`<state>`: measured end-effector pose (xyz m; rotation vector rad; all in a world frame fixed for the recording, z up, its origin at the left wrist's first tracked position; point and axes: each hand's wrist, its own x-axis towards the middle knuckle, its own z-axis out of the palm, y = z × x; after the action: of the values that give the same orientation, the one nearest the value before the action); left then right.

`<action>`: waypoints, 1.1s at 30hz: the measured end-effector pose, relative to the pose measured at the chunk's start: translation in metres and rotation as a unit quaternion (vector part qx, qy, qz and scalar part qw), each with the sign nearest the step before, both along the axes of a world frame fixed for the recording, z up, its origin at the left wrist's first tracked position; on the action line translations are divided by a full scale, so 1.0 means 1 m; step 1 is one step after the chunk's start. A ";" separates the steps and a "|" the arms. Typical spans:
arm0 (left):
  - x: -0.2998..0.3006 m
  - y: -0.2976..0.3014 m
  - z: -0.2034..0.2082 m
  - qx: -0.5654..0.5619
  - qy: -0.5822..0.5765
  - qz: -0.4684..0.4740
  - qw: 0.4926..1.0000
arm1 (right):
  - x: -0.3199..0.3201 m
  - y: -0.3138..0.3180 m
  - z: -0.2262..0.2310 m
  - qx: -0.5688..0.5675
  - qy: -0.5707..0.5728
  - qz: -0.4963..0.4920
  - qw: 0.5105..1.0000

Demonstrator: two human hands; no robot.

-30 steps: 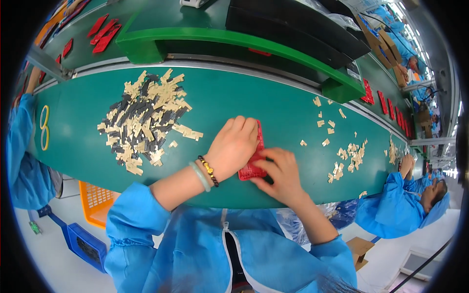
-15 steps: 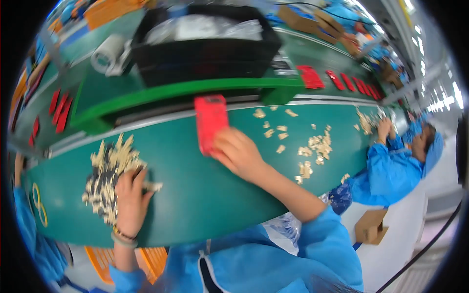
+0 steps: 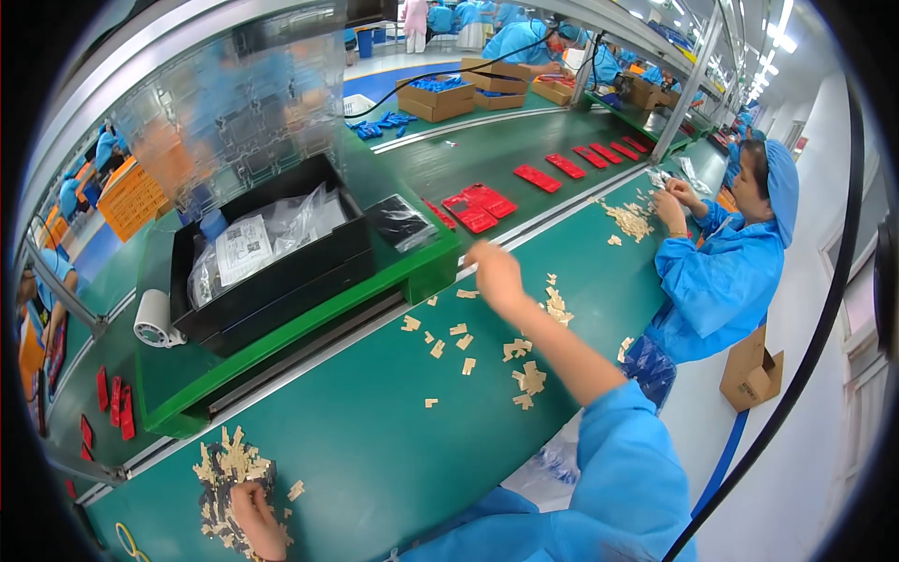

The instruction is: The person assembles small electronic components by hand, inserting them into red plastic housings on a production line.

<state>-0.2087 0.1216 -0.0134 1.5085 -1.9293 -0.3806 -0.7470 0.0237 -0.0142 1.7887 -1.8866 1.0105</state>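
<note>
My right hand (image 3: 496,279) reaches across the bench edge towards a group of red phone cases (image 3: 479,206) on the belt beyond. Its fingers point forward, and no case shows in them. At the lower left, my left hand (image 3: 257,523) is bent down over a pile of small cream-coloured pieces (image 3: 234,459) mixed with dark ones. The left fingers are curled together at the pile, and what they pinch, if anything, is hidden. Loose cream pieces (image 3: 465,341) lie scattered on the green bench near my right forearm.
A black bin (image 3: 281,281) with clear plastic bags stands on a green-edged shelf (image 3: 309,347). More red cases (image 3: 538,178) lie along the belt. At the right, a co-worker in blue (image 3: 721,253) handles pieces beside another cream pile (image 3: 627,220). A cardboard box (image 3: 752,370) sits below.
The red phone case has left my right hand, which has moved forward to the belt's edge. My view has swung right and up. My left hand stays at the pile.
</note>
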 end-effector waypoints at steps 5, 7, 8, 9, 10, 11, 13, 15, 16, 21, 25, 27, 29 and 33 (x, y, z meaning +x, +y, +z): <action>-0.011 -0.018 0.019 -0.019 -0.079 -0.018 0.997 | -0.081 -0.054 -0.039 0.050 0.103 -0.097 0.989; 0.004 -0.008 0.017 0.002 -0.051 -0.022 0.998 | -0.054 -0.058 -0.014 0.142 0.110 -0.120 0.977; 0.007 -0.004 0.014 -0.006 -0.036 -0.016 0.999 | -0.036 -0.058 -0.003 0.232 0.128 -0.148 0.953; 0.012 -0.001 0.015 -0.010 -0.024 -0.002 1.000 | -0.028 -0.044 -0.010 0.058 0.027 -0.119 0.991; 0.011 0.004 0.017 0.088 0.106 0.035 0.990 | -0.002 -0.022 -0.001 -0.072 -0.103 -0.058 0.990; 0.002 0.002 0.020 0.171 0.242 0.071 0.952 | 0.010 0.003 0.009 -0.136 -0.150 -0.012 0.979; -0.030 -0.006 0.031 0.198 0.305 0.061 0.930 | 0.052 0.066 0.017 -0.202 -0.131 0.041 0.970; -0.038 -0.008 0.032 0.232 0.321 0.000 0.918 | 0.104 0.119 0.021 -0.125 0.019 0.174 0.977; -0.046 -0.009 0.035 0.254 0.347 -0.021 0.903 | 0.132 0.134 0.023 -0.092 0.068 0.267 0.957; -0.058 -0.003 0.023 0.237 0.377 -0.133 0.885 | 0.219 0.157 0.012 0.125 0.064 0.474 0.869; -0.072 -0.011 0.035 -0.065 0.121 -0.293 0.946 | 0.239 0.138 0.023 0.307 -0.280 0.442 0.795; -0.079 -0.013 0.036 -0.035 0.130 -0.293 0.947 | 0.253 0.116 0.029 0.362 -0.597 0.443 0.563; -0.084 -0.024 0.030 -0.029 0.137 -0.305 0.942 | 0.264 0.102 0.028 0.368 -0.622 0.423 0.547; -0.100 -0.021 0.028 0.081 0.347 -0.207 0.911 | 0.268 0.086 0.004 0.303 -0.685 0.380 0.543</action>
<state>-0.3091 0.1005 0.0145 0.8519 -1.6257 -1.1224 -0.4793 0.1100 -0.0106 2.5975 -2.2426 3.1505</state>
